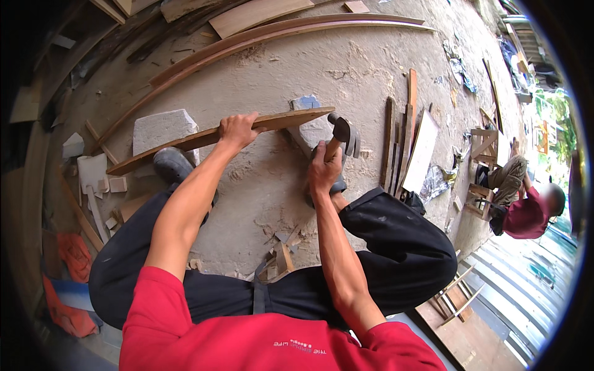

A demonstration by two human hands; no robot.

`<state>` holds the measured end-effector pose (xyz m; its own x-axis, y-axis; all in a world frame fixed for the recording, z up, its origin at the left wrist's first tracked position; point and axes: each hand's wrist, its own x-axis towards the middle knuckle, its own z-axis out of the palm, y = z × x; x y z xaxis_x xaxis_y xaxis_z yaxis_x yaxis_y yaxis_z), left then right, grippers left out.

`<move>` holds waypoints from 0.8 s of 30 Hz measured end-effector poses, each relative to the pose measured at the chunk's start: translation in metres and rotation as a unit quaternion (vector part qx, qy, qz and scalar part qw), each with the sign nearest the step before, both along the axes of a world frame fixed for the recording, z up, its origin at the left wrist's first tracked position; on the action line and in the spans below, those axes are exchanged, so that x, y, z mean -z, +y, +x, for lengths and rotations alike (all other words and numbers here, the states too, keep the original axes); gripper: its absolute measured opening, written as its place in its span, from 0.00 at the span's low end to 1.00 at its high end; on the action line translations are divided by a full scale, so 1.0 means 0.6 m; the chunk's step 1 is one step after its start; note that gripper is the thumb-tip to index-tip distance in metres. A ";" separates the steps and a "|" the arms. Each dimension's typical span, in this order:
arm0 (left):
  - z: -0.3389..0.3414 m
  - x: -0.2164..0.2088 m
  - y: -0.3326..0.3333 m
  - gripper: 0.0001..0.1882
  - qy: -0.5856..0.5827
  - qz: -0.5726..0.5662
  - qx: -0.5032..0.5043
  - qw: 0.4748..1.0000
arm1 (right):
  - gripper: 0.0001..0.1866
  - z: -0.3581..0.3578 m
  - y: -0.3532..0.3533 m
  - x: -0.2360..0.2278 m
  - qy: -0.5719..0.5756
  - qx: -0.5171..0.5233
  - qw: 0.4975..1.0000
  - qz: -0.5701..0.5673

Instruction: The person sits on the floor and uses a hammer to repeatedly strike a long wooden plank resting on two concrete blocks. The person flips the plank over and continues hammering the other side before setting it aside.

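Observation:
My left hand (237, 130) is closed around a long wooden board (207, 140), gripping it near its middle and holding it on edge. In my right hand (325, 167) is a claw hammer (345, 133), its fingers wrapped round the wooden handle. The hammer's head is up beside the board's right end; whether they touch I cannot tell. Under that right end lies a grey block (311, 131) with a bluish patch on its far part. A pale stone block (162, 129) lies behind the board's left part, next to my shod left foot (173, 166).
Long planks (278, 31) lie across the far ground. Several wood strips (399, 142) and a white board (422, 151) lie to the right. Offcuts (283, 258) are between my legs. An orange cloth (75, 256) is at left. Another person (526, 210) sits at far right.

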<state>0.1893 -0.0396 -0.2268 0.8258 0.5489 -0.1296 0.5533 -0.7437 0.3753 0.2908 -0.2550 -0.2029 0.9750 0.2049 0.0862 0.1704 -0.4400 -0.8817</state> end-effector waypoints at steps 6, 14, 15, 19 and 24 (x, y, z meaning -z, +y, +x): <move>0.004 0.013 0.004 0.24 0.024 0.017 0.005 1.000 | 0.15 0.028 0.038 -0.009 0.039 -0.015 0.998 -0.046; 0.009 -0.003 0.009 0.24 0.036 0.012 0.008 0.999 | 0.15 0.035 0.061 -0.034 -0.041 -0.049 0.995 0.072; 0.012 -0.003 0.008 0.24 0.037 0.011 0.009 0.999 | 0.15 0.042 0.055 0.006 -0.025 -0.073 0.997 -0.027; 0.001 0.011 0.020 0.24 0.030 -0.002 0.011 0.999 | 0.18 0.065 0.078 -0.011 0.046 -0.059 0.994 -0.084; 0.003 0.009 0.016 0.24 0.029 0.008 0.008 1.000 | 0.15 0.057 0.061 -0.038 -0.033 -0.092 0.995 0.030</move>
<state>0.1914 -0.0302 -0.2321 0.8253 0.5389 -0.1685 0.5624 -0.7580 0.3302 0.3252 -0.2186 -0.1802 0.9131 0.3727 0.1652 0.3011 -0.3435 -0.8896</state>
